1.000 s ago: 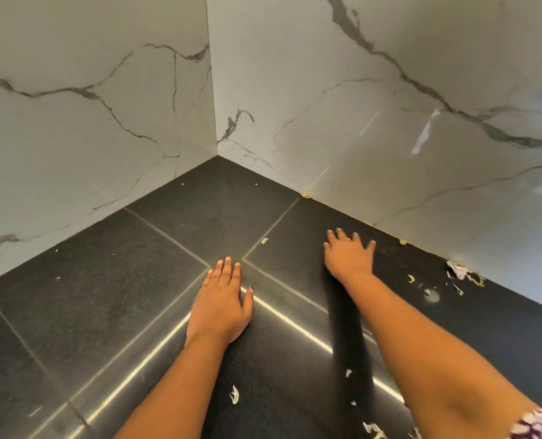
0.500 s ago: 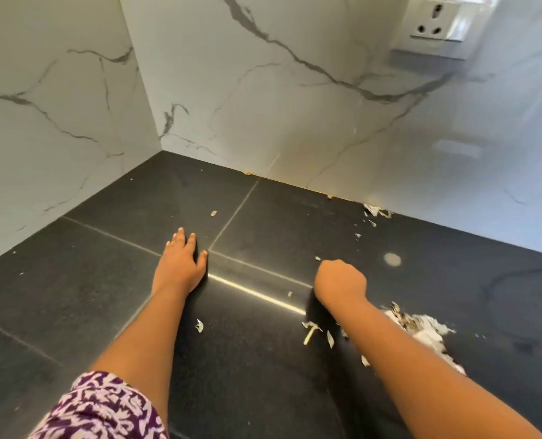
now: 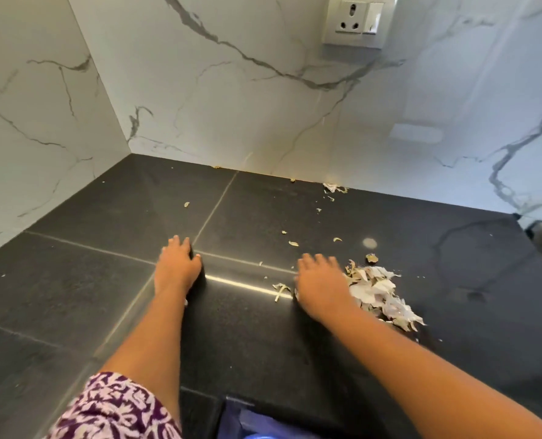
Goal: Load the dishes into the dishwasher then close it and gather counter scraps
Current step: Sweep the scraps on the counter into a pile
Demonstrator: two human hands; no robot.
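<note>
Palms down, left hand (image 3: 177,268) flat on counter (image 3: 73,280), right hand (image 3: 322,282) spread open, holding nothing, touching scrap pile (image 3: 380,293).

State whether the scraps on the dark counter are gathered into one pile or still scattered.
Partly gathered. A pale pile of scraps lies against the right hand, but loose bits remain near the wall and across the counter.

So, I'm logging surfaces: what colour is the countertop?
The countertop is dark grey to black, speckled, with pale seams; the head view shows it.
</note>
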